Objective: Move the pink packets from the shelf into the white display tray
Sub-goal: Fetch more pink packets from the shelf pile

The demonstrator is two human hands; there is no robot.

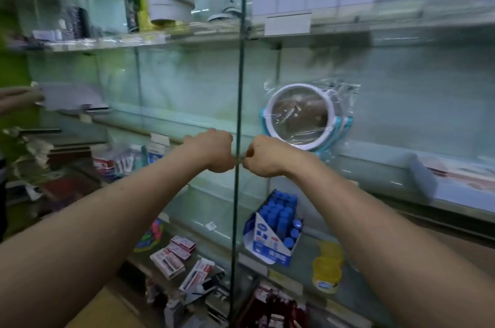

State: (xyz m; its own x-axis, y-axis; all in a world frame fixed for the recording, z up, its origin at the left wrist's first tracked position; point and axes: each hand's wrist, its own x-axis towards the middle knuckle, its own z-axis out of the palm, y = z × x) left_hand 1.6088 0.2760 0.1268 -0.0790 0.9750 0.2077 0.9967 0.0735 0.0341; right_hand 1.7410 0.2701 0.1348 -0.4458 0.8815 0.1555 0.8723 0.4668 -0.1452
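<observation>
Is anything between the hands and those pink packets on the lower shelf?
Seemingly yes: a glass pane fronts the shelves. The left hand and right hand grip its upright edge, above the pink packets.

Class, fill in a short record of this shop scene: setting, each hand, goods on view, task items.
setting: shelved glass display cabinet, with a vertical glass edge in front
left hand: fingers curled, at the glass edge
right hand: fingers curled, opposite the left hand
held: unclear
goods: wrapped round mirror; box of blue-capped bottles; small boxes
pink packets, white tray: cannot be made out
</observation>
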